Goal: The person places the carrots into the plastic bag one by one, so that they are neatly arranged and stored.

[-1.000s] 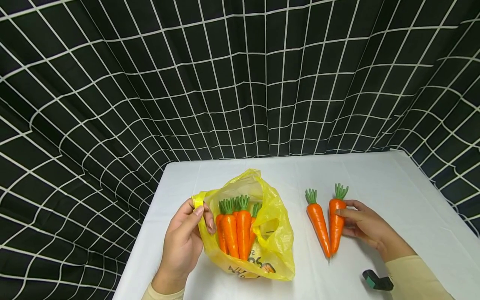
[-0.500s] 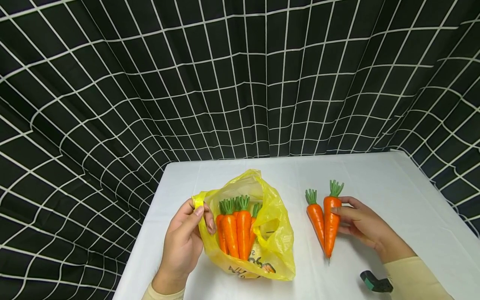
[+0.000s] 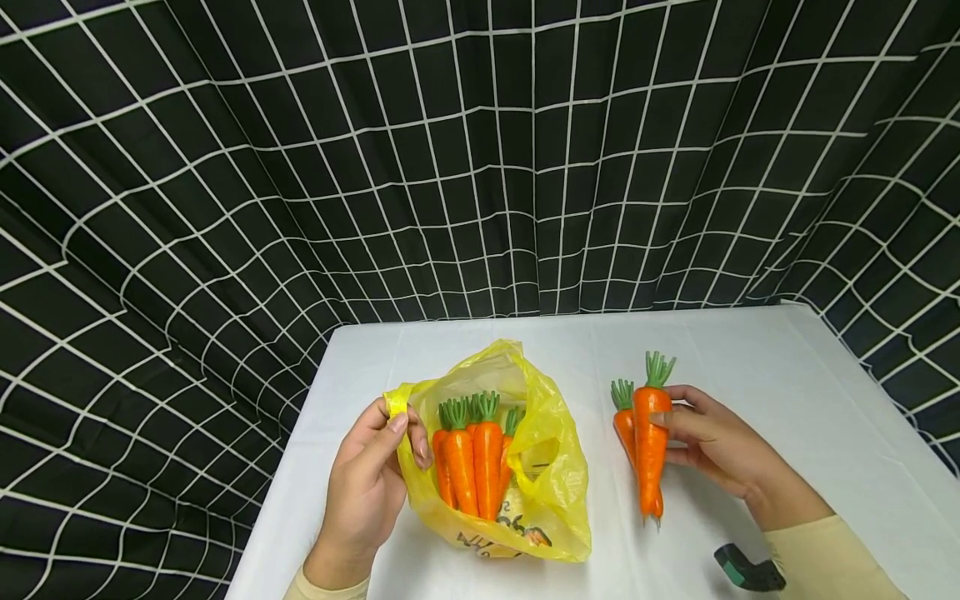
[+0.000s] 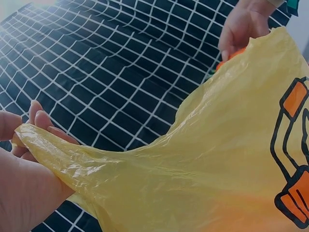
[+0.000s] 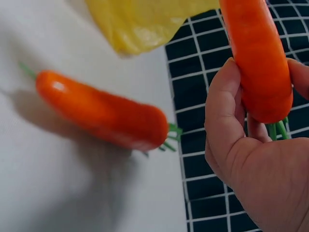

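Observation:
A yellow plastic bag [image 3: 551, 500] stands with its mouth spread, several orange carrots [image 3: 487, 467] with green tops upright inside it. My left hand [image 3: 367, 483] pinches the bag's handle at its left rim; the left wrist view shows the thin yellow film [image 4: 159, 179] stretched from those fingers. To the right of the bag, my right hand [image 3: 712, 442] grips a carrot [image 3: 651, 433] near its top. In the right wrist view this held carrot [image 5: 260, 63] is off the table. Another carrot [image 5: 101, 111] lies on the table, partly hidden behind the held one in the head view.
A white cloth covers the table [image 3: 757, 367]. Black curtains [image 3: 465, 167] with a white grid surround its back and sides. A dark device with a green patch [image 3: 746, 569] sits at my right wrist.
My right hand has lifted its carrot and carried it left, so it now overlaps the lying carrot in the head view. The left hand and bag have stayed in place.

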The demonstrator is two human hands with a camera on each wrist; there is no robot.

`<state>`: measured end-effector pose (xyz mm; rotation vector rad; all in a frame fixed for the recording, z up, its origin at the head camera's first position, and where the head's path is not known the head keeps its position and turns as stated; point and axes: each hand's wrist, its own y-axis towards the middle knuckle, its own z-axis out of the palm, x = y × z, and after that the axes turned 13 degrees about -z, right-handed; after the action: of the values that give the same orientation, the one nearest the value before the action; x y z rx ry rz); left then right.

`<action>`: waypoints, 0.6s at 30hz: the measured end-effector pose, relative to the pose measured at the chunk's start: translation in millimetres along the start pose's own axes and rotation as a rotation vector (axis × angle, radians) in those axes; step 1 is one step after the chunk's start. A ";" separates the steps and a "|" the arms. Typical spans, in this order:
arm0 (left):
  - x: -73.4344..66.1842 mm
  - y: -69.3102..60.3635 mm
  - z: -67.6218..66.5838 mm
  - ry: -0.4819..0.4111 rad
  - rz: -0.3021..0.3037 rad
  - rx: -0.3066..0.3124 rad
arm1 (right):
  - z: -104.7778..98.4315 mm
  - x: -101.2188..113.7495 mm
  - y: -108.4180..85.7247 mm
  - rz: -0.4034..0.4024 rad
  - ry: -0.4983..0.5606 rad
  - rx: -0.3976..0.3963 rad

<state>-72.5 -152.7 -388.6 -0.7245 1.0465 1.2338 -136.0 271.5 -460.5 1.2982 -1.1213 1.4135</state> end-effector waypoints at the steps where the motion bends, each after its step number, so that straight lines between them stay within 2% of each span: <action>1: 0.1 0.1 0.0 0.000 0.000 0.000 | 1.7 2.5 -0.6 -0.007 0.002 0.007; 9: 1.2 0.5 0.0 -0.004 0.004 0.004 | 16.3 23.3 -5.9 -0.066 0.054 0.063; 18: 1.0 0.8 1.2 0.003 0.005 -0.001 | 32.9 37.2 -7.9 -0.072 0.065 0.099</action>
<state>-73.0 -151.1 -389.0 -0.7253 1.0508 1.2377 -124.1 242.0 -421.6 1.3390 -0.9620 1.4627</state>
